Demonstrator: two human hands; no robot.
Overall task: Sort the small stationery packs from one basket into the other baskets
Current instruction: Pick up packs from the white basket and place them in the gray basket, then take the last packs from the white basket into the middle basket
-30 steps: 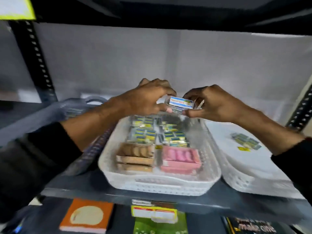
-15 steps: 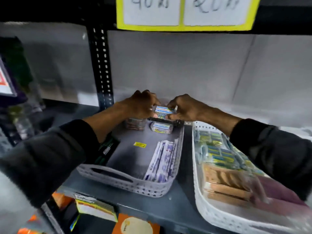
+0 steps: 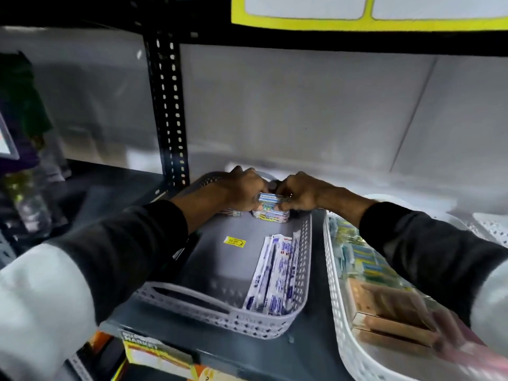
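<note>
A small blue-and-white stationery pack (image 3: 272, 198) is pinched between my left hand (image 3: 238, 190) and my right hand (image 3: 300, 192) at the far end of the grey basket (image 3: 228, 314). It rests on top of another small pack (image 3: 270, 215) lying on the basket floor. Partly hidden under my left hand is a further small pack (image 3: 232, 213). Long white-and-blue packets (image 3: 277, 273) lie along the grey basket's right side. The white basket (image 3: 336, 284) to the right holds several yellow-green small packs (image 3: 365, 265) and brown boxes (image 3: 390, 312).
A black perforated upright (image 3: 167, 111) stands just behind the grey basket's left end. The shelf above (image 3: 330, 39) carries yellow-edged price labels (image 3: 368, 20). A yellow sticker (image 3: 234, 241) lies on the grey basket floor. Books show on the shelf below (image 3: 154, 353).
The view swung left from the white basket to the grey one. Both hands carried the small pack over and lowered it onto a pack at the grey basket's far end.
</note>
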